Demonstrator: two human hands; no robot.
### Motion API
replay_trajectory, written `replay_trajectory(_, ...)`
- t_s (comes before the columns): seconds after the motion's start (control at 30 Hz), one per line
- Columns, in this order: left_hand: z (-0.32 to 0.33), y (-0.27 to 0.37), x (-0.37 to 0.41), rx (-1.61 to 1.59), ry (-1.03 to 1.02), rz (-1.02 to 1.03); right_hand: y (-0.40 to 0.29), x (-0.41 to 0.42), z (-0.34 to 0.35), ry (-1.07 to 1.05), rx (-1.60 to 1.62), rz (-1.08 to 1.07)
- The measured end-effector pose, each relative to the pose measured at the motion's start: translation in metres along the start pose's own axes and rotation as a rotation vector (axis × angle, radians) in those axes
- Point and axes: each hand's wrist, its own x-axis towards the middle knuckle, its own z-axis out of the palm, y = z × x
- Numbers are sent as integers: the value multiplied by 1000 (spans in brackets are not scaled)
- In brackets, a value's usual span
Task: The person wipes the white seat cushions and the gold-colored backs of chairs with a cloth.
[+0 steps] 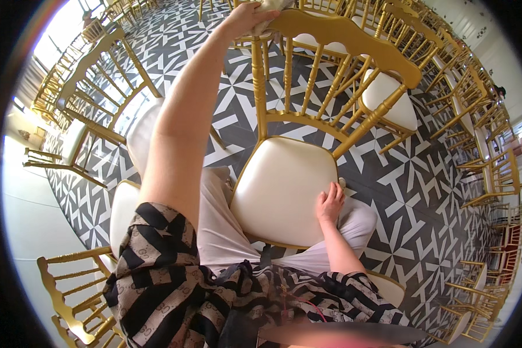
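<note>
A gold-painted chair point(328, 32) with a spindle back and a cream padded seat point(287, 191) stands right before me, between my knees. At the far left corner of its top rail, my left hand point(249, 19) presses a pale cloth point(263, 26) around the wood. My right hand point(330, 202) rests on the right edge of the seat, fingers slightly parted. Just past its fingertips a small light object shows, too little of it to name. I am seated, in light trousers point(222, 217), with part of a cream seat point(385, 287) behind my right side.
Another gold chair point(108, 82) stands close on the left, and one more point(69, 300) at the lower left. A similar chair point(391, 100) is beyond the seat on the right. Rows of gold chairs point(474, 100) line the right side. The floor point(400, 187) has black-and-white patterned tiles.
</note>
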Motion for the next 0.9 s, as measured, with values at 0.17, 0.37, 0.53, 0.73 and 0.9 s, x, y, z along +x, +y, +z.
replay_trajectory(0.17,15,66,-32,-941,489,-708,-7,1,-1,9,3,-2)
replay_trajectory(0.37,49,119,-48,-904,614,-749,8,-2,-3,16,-51,-16)
replay_trajectory(0.53,61,124,-66,-785,641,-805,-2,0,-4,-5,-10,-7)
replay_trajectory(0.73,76,138,-80,-810,649,-892,-2,0,-6,17,2,-18)
replay_trajectory(0.9,83,153,-91,-777,604,-987,0,0,-6,5,2,-4)
